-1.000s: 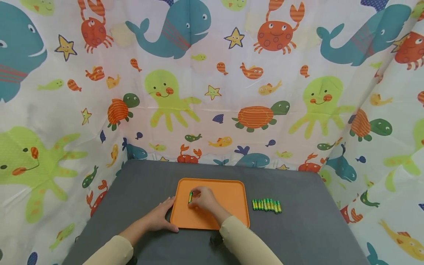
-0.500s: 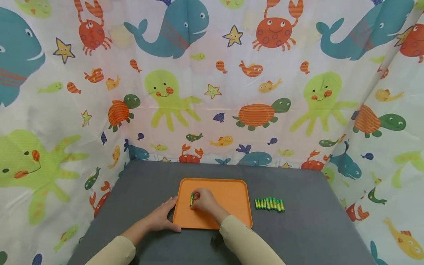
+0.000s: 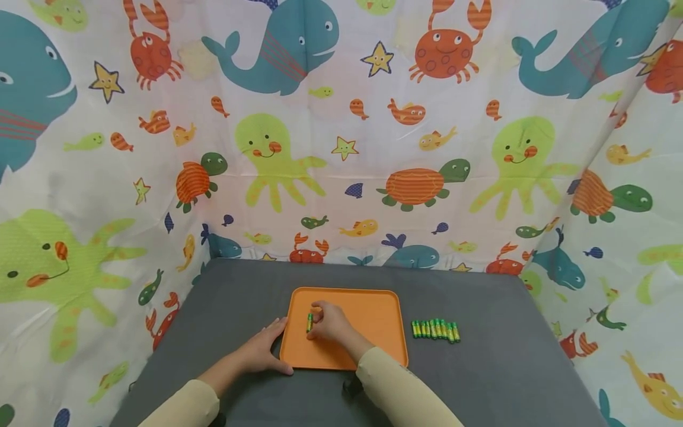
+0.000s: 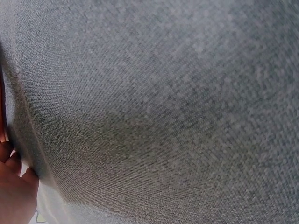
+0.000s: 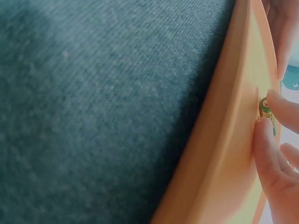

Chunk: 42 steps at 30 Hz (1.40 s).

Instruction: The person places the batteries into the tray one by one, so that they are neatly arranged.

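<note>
In the head view an orange tray (image 3: 368, 320) lies on the grey table. My left hand (image 3: 258, 350) rests at its left front corner, fingers fairly straight along the left side and thumb by the front edge. Over the left part of the tray, my right hand (image 3: 332, 323) holds a small green and yellow battery (image 3: 310, 322) between thumb and index finger. The right wrist view shows one round end of the battery (image 5: 265, 104) between those fingertips. Only a few fingers of my left hand (image 4: 16, 182) show in the left wrist view.
To the right of the tray, several green and yellow batteries (image 3: 435, 330) lie side by side in a row on the grey table (image 3: 480, 373). A curtain (image 3: 341, 196) printed with sea animals closes off the back and both sides.
The head view has shifted slightly, moving the whole scene a little to the right. Both hands and the battery stay in nearly the same places on the tray.
</note>
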Available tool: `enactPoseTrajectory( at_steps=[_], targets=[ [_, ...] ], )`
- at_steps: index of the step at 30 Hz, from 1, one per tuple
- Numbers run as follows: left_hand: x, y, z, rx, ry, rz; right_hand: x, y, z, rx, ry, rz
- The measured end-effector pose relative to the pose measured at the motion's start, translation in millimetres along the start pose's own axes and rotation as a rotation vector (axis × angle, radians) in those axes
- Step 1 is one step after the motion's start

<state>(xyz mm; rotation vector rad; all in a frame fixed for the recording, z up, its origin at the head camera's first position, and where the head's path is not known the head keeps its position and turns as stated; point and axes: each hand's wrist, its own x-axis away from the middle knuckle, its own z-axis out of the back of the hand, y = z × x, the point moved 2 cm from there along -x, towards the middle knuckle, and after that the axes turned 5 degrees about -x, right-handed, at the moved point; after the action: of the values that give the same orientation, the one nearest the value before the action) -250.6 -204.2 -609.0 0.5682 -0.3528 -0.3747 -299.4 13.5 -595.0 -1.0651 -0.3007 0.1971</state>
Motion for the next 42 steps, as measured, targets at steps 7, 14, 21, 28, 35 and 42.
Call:
enactPoseTrajectory(
  at_steps=[7, 14, 21, 28, 35, 42],
  targets=[
    [2.5, 3.3, 2.5, 0.007, -0.005, 0.005, 9.3, -15.0, 6.0, -0.004, 0.003, 0.040],
    [2.1, 3.3, 0.6, 0.003, 0.002, 0.012, 18.4, -26.6, 19.8, 0.033, 0.009, 0.068],
    [1.4, 0.1, -2.8, 0.004, 0.010, 0.003, 34.4, -21.1, 45.4, 0.042, 0.042, 0.107],
    [2.8, 1.4, -0.8, -0.012, 0.040, -0.001, 49.6, -12.8, 72.3, -0.001, 0.092, 0.135],
    [2.2, 0.1, 0.4, -0.009, 0.015, 0.011, 66.5, -6.7, 89.6, -0.019, 0.121, 0.145],
    [-0.7, -1.0, 1.3, 0.006, -0.016, 0.024, 80.4, 0.0, 110.0, -0.052, 0.129, 0.132]
  ],
)
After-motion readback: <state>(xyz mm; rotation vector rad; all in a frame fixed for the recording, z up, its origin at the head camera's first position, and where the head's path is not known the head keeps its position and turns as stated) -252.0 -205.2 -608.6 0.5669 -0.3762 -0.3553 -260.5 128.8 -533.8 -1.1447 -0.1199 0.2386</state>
